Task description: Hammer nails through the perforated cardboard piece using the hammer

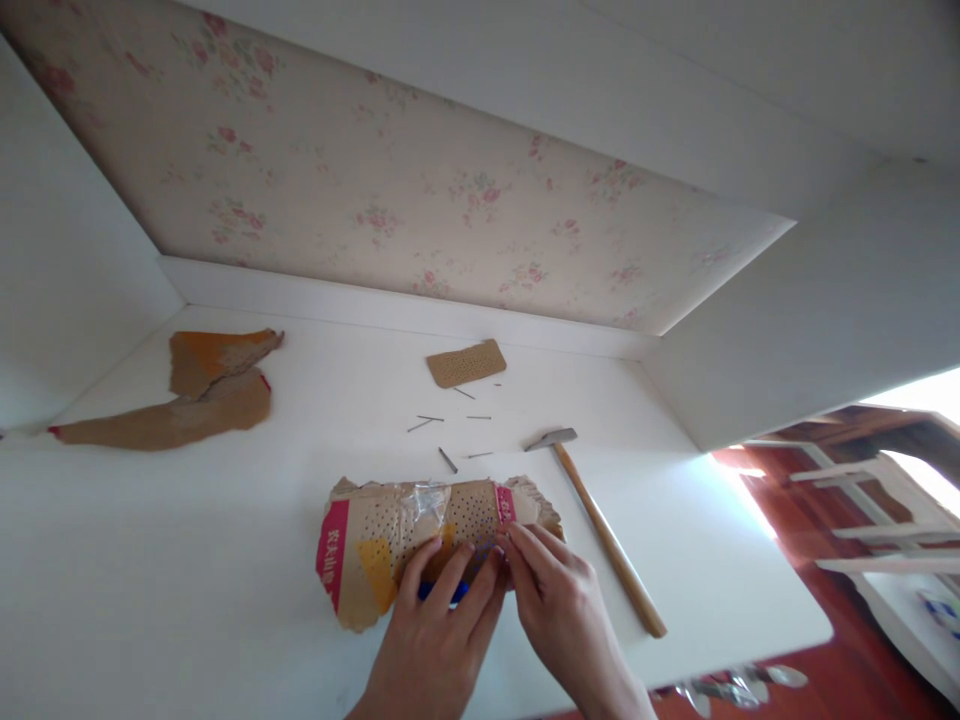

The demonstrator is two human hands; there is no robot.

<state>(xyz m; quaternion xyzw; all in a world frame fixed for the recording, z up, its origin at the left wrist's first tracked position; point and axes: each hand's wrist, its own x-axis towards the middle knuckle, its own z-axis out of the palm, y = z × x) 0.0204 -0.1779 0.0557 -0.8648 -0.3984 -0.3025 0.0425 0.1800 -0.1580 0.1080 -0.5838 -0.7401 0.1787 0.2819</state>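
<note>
A torn piece of cardboard (pixel 382 515) with many small punched holes, red printed bands and clear tape lies at the front of the white surface. My left hand (pixel 442 630) rests on its near part, fingers apart and bent. Beneath those fingers shows a blue thing (pixel 450 592), mostly covered. My right hand (pixel 551 590) is closed in a pinch at the cardboard's right part, close to the left fingertips. Whatever it pinches is too small to make out. To the right lies a hammer (pixel 606 530) with a wooden handle, touched by neither hand.
Several loose nails (pixel 448 460) lie behind the cardboard. Farther back is a small brown card (pixel 466 364) dotted with holes. Torn cardboard scraps (pixel 217 395) lie at left. White panels and a flowered back wall (pixel 480 200) enclose the surface (pixel 187 560).
</note>
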